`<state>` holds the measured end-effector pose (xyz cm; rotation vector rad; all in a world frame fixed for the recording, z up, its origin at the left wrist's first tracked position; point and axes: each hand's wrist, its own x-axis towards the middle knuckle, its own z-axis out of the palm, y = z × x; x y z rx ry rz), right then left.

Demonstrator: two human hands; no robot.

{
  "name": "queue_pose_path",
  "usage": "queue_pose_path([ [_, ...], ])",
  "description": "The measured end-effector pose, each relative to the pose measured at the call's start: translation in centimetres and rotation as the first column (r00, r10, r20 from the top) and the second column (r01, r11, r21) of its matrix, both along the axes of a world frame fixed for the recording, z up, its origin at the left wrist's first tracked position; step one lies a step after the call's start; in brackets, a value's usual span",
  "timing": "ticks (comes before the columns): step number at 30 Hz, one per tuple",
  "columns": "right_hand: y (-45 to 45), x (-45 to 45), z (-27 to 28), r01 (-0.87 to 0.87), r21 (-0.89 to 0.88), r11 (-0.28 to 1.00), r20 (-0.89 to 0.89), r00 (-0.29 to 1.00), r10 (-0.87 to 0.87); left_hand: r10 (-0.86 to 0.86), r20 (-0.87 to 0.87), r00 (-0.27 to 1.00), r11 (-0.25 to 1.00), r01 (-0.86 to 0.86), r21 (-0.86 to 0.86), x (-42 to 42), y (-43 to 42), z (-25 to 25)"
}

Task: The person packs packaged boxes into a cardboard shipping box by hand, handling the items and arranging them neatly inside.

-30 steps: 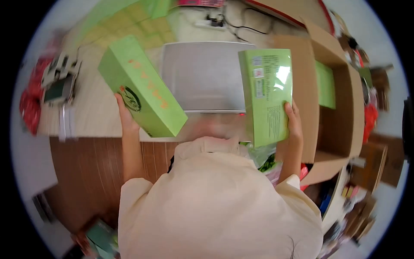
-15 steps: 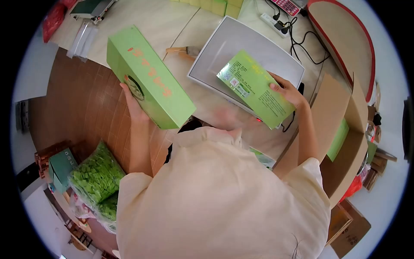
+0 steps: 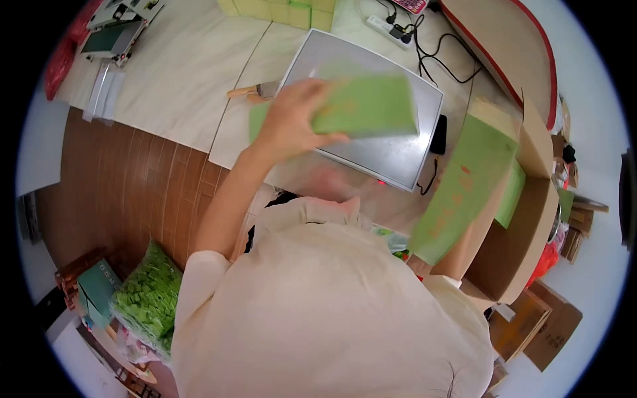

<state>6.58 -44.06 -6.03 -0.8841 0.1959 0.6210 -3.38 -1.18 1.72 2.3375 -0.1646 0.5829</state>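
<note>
Although blur softens them, the fingers of the left hand (image 3: 288,123) are bent around the near end of a green box (image 3: 371,109), thumb along its lower side. More green shows past the back of that hand; whether it belongs to the same box cannot be told. Well to their right, a second green box (image 3: 461,189) slants above the right forearm (image 3: 458,259). It hides the right hand, so how those fingers are set cannot be told.

Around them, from the left: far off from the left fingers sits a green-topped device (image 3: 109,38); just beside them lies a wooden-handled brush (image 3: 249,91); beyond them stand yellow-green blocks (image 3: 285,12). A grey panel (image 3: 391,156) lies beneath the held box. Past it are a white power strip (image 3: 388,31) and a dark flat object (image 3: 438,134). On the far right, an open carton (image 3: 514,245) and its raised flap crowd the second box.

Left of the left fingers, the pale surface (image 3: 179,73) gives open room, its near edge dropping to the wooden floor (image 3: 133,179). Rightward, a red edging (image 3: 545,66) bounds a pale board.
</note>
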Motion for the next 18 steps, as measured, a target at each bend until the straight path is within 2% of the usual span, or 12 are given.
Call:
queue_pose_path([
  [1,-0.4,-0.5,0.2,-0.067,0.101,0.993,-0.006,0.998,0.068,-0.113,-0.007,0.994,0.973,0.113,0.2,1.0,-1.0,-0.3],
  [2,-0.6,-1.2,0.5,-0.148,0.2,0.969,0.002,0.989,0.151,-0.129,-0.004,0.992,0.971,0.127,0.202,1.7,-2.2,-0.5],
  [4,-1.1,-2.0,1.4,-0.286,0.341,0.895,0.037,0.956,0.291,-0.475,-0.269,0.838,0.808,0.536,0.244,2.4,-4.3,-0.8],
  [5,-1.4,-2.3,1.9,-0.334,0.392,0.858,0.058,0.939,0.339,-0.489,-0.272,0.829,0.797,0.551,0.245,2.3,-4.8,-1.2],
  [7,-1.7,-3.0,2.6,-0.412,0.458,0.788,0.093,0.904,0.418,-0.6,-0.325,0.731,0.666,0.682,0.304,2.0,-5.7,-2.2],
  [12,-1.5,-3.7,3.6,-0.541,0.52,0.66,0.198,0.829,0.523,-0.625,-0.328,0.708,0.626,0.706,0.332,1.7,-6.2,-3.2],
  [14,-1.5,-4.1,3.7,-0.543,0.455,0.706,0.181,0.833,0.524,-0.616,-0.331,0.715,0.632,0.699,0.335,1.8,-5.8,-2.9],
  [16,-2.0,-5.0,3.2,-0.377,0.441,0.815,0.015,0.911,0.413,-0.627,-0.372,0.684,0.611,0.728,0.311,2.1,-5.8,-2.8],
  [18,-1.9,-6.2,2.4,-0.239,0.405,0.883,-0.032,0.961,0.275,-0.635,-0.379,0.673,0.603,0.739,0.3,2.4,-5.5,-2.8],
])
